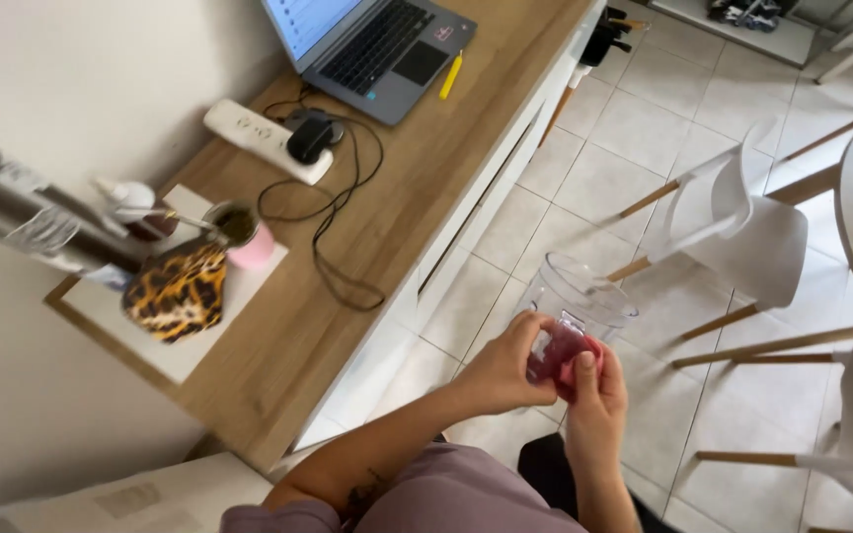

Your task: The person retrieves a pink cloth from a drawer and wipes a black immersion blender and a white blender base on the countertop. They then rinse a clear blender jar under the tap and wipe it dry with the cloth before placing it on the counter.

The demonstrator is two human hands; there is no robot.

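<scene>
The fingers of the left hand (502, 370) curl around the near side of a clear plastic jug (577, 301), thumb pressed to a red piece (557, 353) at its lower end. The right hand (595, 395) closes on the same red piece from below, thumb nail up, fingers wrapped behind it. Both hands are clamped on the jug and its red part; where jug ends and red part begins is hard to make out, since the fingers cover the join.

The jug is held in the air over the tiled floor (594, 148), just off the front edge of the wooden counter (417, 188). Its long axis runs from the hands up and away, tilted a little, with the open mouth pointing away from the person and the red end nearest the body.

To the left the counter edge is close. To the right stands a white chair (742, 232) with wooden legs; between counter and chair lies bare tile. A second chair and a round table are cut off at the right edge.

On the counter sit a laptop (377, 44), a yellow pen (451, 76), a white power strip (264, 138) with a black plug and looping cable, a leopard-print pouch (178, 291) and a pink cup (244, 237). A blurred metal cylinder (22, 217) crosses the left side, too close to tell what it is.
</scene>
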